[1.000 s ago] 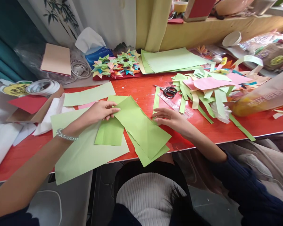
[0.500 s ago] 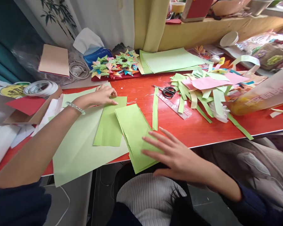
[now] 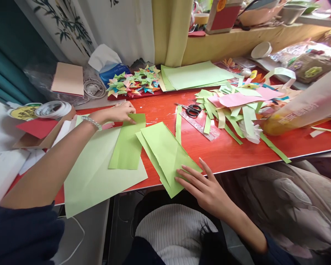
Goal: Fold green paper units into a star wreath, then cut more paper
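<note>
My left hand (image 3: 122, 112), wearing a beaded bracelet, is at the top edge of a bright green paper strip (image 3: 127, 149), its bent fingers and thumb closed at that edge. Beneath the strip lies a larger pale green sheet (image 3: 92, 176), which hangs over the table's front edge. My right hand (image 3: 202, 186) is open, its outstretched fingers lying on the lower right part of a green paper piece (image 3: 165, 147). Another green layer (image 3: 151, 152) shows under that piece along its left side. Its lower corner projects beyond the table edge.
Black-handled scissors (image 3: 193, 110), a clear ruler (image 3: 201, 127) and a narrow green strip (image 3: 178, 125) lie right of centre. Paper scraps (image 3: 237, 106) are heaped farther right, near a plastic bottle (image 3: 300, 103). Folded paper stars (image 3: 135, 81) and stacked green sheets (image 3: 198, 75) line the back.
My right hand has come down onto the green paper. The upper piece has shifted right over the layer below, exposing more of it. My left hand stays at the strip; the view has shifted slightly.
</note>
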The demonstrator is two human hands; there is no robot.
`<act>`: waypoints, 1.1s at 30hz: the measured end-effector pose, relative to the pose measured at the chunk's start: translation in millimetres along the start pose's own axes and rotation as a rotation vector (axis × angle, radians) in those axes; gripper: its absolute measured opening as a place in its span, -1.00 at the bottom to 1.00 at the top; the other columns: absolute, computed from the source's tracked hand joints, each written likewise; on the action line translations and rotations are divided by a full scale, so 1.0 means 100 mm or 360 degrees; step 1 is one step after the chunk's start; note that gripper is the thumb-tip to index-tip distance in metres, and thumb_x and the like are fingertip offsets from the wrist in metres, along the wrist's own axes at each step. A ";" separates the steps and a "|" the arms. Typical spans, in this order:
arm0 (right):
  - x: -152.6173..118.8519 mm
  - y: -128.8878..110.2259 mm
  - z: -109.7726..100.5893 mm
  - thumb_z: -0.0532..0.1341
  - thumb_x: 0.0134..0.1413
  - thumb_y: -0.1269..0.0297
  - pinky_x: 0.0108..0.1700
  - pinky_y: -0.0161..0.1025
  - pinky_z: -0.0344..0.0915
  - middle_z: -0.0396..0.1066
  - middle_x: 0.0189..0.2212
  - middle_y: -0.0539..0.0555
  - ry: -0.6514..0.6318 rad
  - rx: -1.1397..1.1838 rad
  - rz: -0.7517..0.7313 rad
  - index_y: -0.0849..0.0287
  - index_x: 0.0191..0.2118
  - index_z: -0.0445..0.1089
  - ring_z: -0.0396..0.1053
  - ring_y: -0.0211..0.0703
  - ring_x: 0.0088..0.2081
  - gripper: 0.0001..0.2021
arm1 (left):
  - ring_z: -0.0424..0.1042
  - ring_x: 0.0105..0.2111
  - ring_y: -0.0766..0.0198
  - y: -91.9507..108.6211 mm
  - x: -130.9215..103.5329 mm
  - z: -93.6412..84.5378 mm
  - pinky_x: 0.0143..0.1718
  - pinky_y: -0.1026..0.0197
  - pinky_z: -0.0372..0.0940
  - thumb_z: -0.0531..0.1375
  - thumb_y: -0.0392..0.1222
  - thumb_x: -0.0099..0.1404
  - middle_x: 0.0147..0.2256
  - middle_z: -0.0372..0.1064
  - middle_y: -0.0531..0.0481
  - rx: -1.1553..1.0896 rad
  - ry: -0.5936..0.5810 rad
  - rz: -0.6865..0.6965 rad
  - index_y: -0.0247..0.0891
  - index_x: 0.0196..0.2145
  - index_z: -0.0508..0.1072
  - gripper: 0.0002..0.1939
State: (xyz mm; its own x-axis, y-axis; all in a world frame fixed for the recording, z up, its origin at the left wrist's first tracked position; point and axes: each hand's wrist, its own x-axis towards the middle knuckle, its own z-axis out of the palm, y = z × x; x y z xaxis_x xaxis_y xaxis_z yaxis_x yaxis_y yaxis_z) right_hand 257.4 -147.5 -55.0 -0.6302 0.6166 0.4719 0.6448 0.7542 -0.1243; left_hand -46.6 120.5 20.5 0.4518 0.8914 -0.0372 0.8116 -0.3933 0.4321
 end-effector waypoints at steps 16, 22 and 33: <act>-0.16 -0.39 0.16 -0.04 0.31 0.05 -0.53 -0.24 0.29 0.40 -0.65 0.04 0.0193 0.1490 0.1378 0.12 -0.52 0.40 0.37 -0.19 -0.60 -0.53 | 0.48 -0.41 0.38 0.96 -0.46 -0.25 -0.40 0.33 0.42 0.18 -0.36 0.31 -0.35 0.49 0.02 -0.1674 0.0602 0.0193 -0.33 -0.24 0.53 -0.88; -0.09 -0.40 0.31 -0.12 0.15 -0.32 -0.51 -0.26 0.35 0.52 -0.51 0.22 0.0030 0.2216 0.1434 0.25 -0.41 0.44 0.47 -0.14 -0.57 -0.29 | 0.35 -0.55 0.32 0.77 -0.47 0.31 -0.66 0.33 0.18 0.29 -0.04 0.17 -0.41 0.41 -0.03 -0.0957 -0.0203 -0.0368 -0.27 -0.35 0.43 -0.76; 0.16 -0.45 0.12 -0.08 0.32 -0.04 -0.49 -0.34 0.32 0.39 -0.73 0.05 -0.0131 0.1771 0.1652 0.17 -0.68 0.39 0.39 -0.25 -0.64 -0.36 | 0.25 0.08 -0.10 0.73 -0.42 0.53 0.03 -0.05 0.21 0.05 0.12 0.26 0.08 0.21 -0.30 0.0200 -0.0265 -0.0132 -0.30 0.04 0.29 -0.47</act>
State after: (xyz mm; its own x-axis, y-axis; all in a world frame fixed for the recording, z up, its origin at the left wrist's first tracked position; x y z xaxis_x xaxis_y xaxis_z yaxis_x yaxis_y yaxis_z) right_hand 213.3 -168.5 -52.9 -0.1636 0.9463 -0.2789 0.1842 -0.2484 -0.9510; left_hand 13.1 42.3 5.9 0.4280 0.8765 -0.2205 0.8836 -0.3545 0.3060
